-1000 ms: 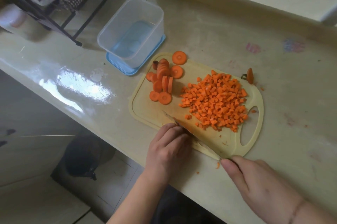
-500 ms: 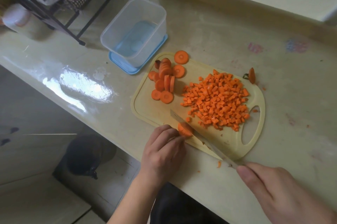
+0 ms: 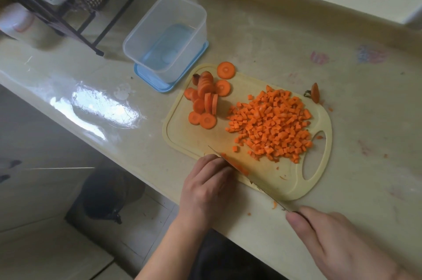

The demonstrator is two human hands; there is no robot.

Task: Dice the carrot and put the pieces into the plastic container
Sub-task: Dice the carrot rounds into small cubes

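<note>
Dicing carrot slices at the board's near edge

Head view: left hand (image 3: 206, 185) curls over carrot pieces (image 3: 235, 166), steadying them against the knife (image 3: 251, 182) gripped by the right hand (image 3: 338, 241); diced pile (image 3: 271, 126) waits mid-board, plastic container (image 3: 166, 35) empty beside the cutting board (image 3: 182, 136) for an easy scrape-in

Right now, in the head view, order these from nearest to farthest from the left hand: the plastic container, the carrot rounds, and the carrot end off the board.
1. carrot rounds, beyond the left hand
2. plastic container, far left
3. carrot end, far right, off the board
</note>
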